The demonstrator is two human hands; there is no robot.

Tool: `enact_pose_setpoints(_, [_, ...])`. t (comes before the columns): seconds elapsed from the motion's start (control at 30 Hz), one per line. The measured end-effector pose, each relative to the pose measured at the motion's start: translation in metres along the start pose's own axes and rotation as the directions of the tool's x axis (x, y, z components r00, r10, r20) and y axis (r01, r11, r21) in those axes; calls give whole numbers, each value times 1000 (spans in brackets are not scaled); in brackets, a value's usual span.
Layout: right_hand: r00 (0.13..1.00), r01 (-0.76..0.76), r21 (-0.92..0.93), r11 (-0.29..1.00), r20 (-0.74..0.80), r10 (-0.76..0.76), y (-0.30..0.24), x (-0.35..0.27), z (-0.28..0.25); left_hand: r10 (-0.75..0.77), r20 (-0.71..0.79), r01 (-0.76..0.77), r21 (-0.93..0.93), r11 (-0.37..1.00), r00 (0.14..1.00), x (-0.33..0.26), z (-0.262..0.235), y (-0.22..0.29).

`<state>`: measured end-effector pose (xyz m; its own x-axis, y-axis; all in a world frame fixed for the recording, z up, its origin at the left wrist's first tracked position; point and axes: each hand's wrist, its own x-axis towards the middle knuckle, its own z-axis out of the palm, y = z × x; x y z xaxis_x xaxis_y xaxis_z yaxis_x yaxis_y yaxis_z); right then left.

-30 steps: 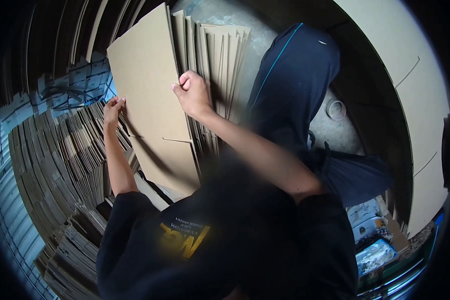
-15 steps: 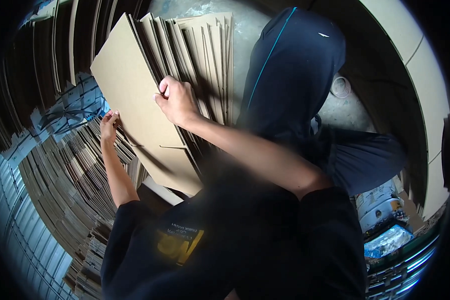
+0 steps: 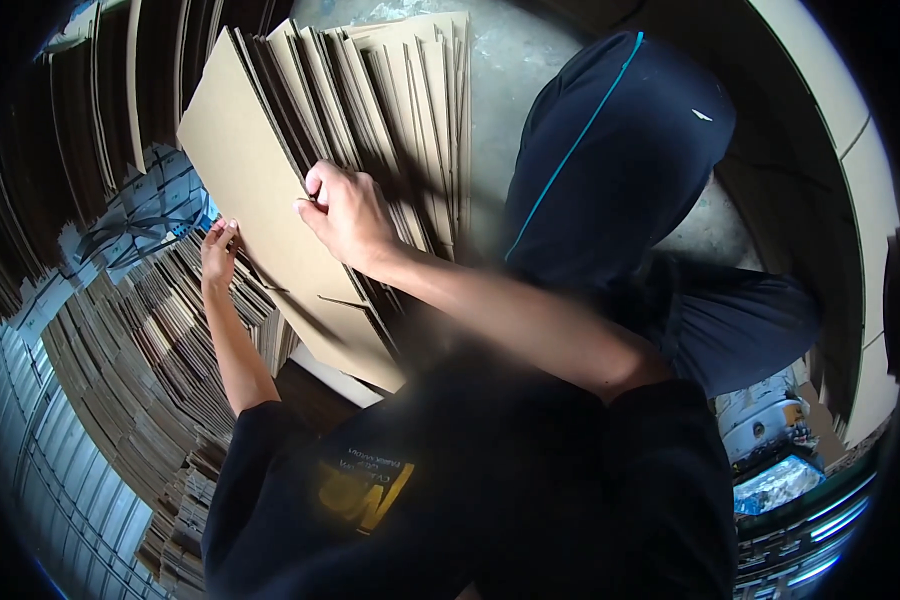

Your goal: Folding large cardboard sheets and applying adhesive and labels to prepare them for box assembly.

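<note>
A flat brown cardboard sheet with slits near its lower end leans at the front of a row of upright cardboard sheets. At its left edge, my left hand pinches the cardboard between thumb and fingers. My right hand is closed over the sheet's right edge, thumb on the face and fingers curled behind. Whether the right fingers hold one sheet or more is hidden. Behind the right hand, the other sheets stand fanned with narrow gaps.
My bent leg in dark trousers is right of the row, over a grey floor. Stacked flattened cardboard fills the left side, with more dark stacks at upper left. A clear plastic-wrapped packet lies at lower right.
My right hand and the sheet's right edge have shifted slightly left, and the row behind has spread a little. My leg has moved right. The left hand keeps its place.
</note>
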<state>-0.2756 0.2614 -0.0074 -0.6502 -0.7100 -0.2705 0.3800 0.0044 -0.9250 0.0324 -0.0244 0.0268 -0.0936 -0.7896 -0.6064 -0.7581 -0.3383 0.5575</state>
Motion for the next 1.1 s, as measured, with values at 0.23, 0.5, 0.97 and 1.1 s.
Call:
enact_pose_setpoints(0.23, [996,79,7,997,46,-79,1,-2,-1,-4,-4,4,23,1000,1000,-2,-1,0])
enact_pose_setpoints(0.5, [997,76,34,997,26,-77,6,4,-5,9,-19,-8,55,998,1000,-3,1,4])
enact_pose_setpoints(0.97, [998,63,48,997,5,-63,12,5,-5,12,-8,-12,54,998,1000,-2,3,3])
enact_pose_setpoints(1.1, [1000,24,40,999,5,-24,14,5,-5,21,-19,-20,47,999,1000,-3,5,2])
